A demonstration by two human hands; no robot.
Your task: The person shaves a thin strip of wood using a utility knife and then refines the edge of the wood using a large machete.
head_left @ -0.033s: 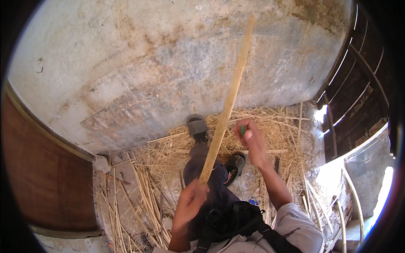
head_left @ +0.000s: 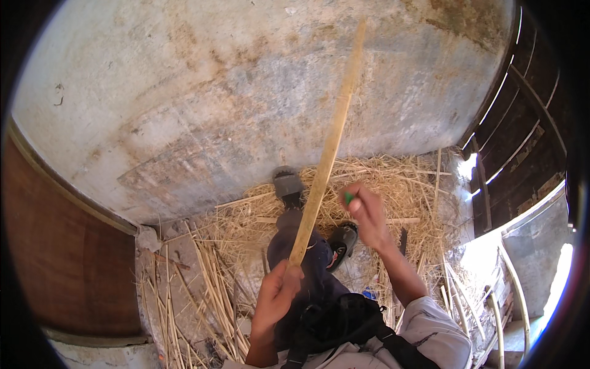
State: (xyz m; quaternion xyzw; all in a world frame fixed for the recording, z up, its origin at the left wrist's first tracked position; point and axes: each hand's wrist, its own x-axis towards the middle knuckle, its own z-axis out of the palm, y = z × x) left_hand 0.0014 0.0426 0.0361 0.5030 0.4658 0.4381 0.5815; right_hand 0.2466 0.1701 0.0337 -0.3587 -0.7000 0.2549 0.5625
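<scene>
My left hand (head_left: 279, 291) is closed around the lower end of a long, flat, pale-yellow bamboo strip (head_left: 327, 157). From there the strip slants up and slightly right, its thin far tip standing out against the wall. To the right of the strip, my right hand (head_left: 369, 215) is curled round a small green object (head_left: 348, 197). Only a bit of the green shows between the fingers, so its kind is hidden. A gap separates this hand from the strip.
Heaps of thin shavings (head_left: 405, 184) cover the floor by my dark shoes (head_left: 343, 243). Long split strips (head_left: 215, 289) lie at the left. Ahead rises a stained concrete wall (head_left: 246, 92). A brown panel (head_left: 67, 246) stands left; dark slatted boards (head_left: 522, 123) are at the right.
My right hand has come slightly down toward me with the green object. The bamboo strip's far end has shifted a little left; my left hand stays nearly in place.
</scene>
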